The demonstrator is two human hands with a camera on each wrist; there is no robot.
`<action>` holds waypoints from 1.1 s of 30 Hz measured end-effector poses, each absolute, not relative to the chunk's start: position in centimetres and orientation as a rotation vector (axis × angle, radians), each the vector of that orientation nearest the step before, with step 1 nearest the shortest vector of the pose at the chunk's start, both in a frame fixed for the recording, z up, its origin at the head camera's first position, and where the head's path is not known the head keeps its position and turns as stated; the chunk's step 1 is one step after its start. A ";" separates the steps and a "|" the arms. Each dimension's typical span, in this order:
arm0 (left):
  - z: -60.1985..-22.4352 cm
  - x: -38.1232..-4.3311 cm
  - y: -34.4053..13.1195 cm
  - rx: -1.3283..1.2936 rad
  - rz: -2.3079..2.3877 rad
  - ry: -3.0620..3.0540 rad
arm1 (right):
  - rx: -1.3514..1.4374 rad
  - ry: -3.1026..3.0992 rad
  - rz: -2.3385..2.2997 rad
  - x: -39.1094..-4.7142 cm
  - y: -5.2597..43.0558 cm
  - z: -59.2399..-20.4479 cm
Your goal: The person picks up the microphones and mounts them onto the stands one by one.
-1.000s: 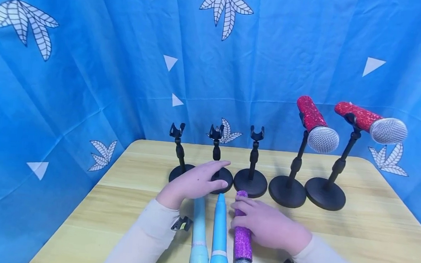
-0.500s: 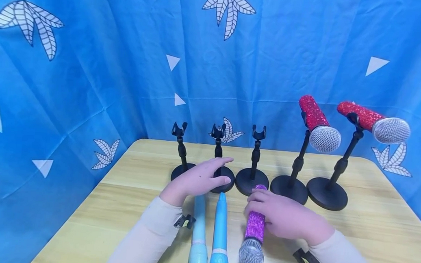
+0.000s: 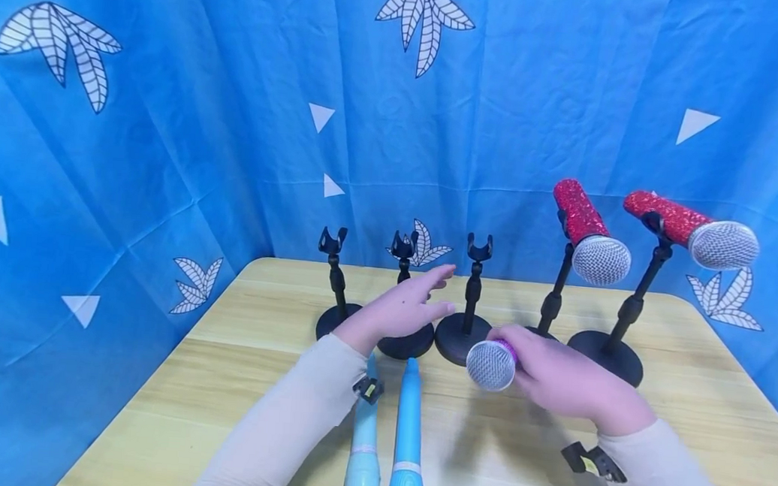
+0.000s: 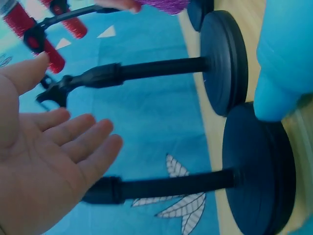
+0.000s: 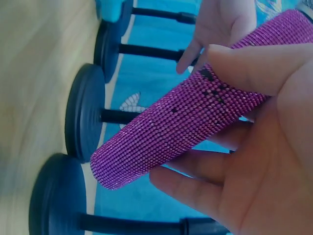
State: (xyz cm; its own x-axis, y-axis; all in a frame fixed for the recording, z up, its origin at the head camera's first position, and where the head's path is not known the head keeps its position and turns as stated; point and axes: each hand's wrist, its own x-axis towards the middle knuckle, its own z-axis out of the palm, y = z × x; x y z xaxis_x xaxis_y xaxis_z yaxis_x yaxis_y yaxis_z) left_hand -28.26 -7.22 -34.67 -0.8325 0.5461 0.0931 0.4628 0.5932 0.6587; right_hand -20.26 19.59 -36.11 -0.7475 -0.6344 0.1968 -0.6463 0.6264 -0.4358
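A microphone with a purple rhinestone handle [image 5: 171, 122] and silver mesh head [image 3: 491, 365] is off the table, its head toward me. My right hand [image 3: 559, 372] grips its handle between thumb and curled fingers. My left hand [image 3: 408, 308] holds nothing; its fingers reach out beside the middle black stand [image 3: 472, 294], with the palm showing in the left wrist view. Partly behind that hand is a second bare stand [image 3: 404, 248]. Below my left forearm lie a pale blue microphone [image 3: 364, 452] and a brighter blue microphone [image 3: 408, 425], side by side on the table.
Another bare stand [image 3: 336, 277] is at the left end of the row. Two stands at the right carry red glitter microphones, one red microphone [image 3: 581, 211] and a farther-right red microphone [image 3: 675, 218]. A blue curtain [image 3: 521, 94] hangs behind the wooden table [image 3: 214, 411].
My right hand has lifted the purple microphone from beside the blue ones, moving it right and tilting its head up toward me. My left hand has moved forward and right, toward the middle stand.
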 end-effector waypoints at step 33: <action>-35.6 -28.5 -2.6 0.830 1.211 2.762 | 0.704 -2.778 0.976 -21.4 20.3 -35.0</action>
State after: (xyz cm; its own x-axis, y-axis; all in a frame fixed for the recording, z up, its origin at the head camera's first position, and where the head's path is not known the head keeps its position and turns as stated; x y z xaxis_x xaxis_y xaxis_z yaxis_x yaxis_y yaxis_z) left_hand -28.47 -2.56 -35.57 -0.8591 0.4738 0.1935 0.4634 0.5594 0.6873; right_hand -21.40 20.29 -35.05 -0.8858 -0.3886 0.2539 -0.4620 0.6853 -0.5630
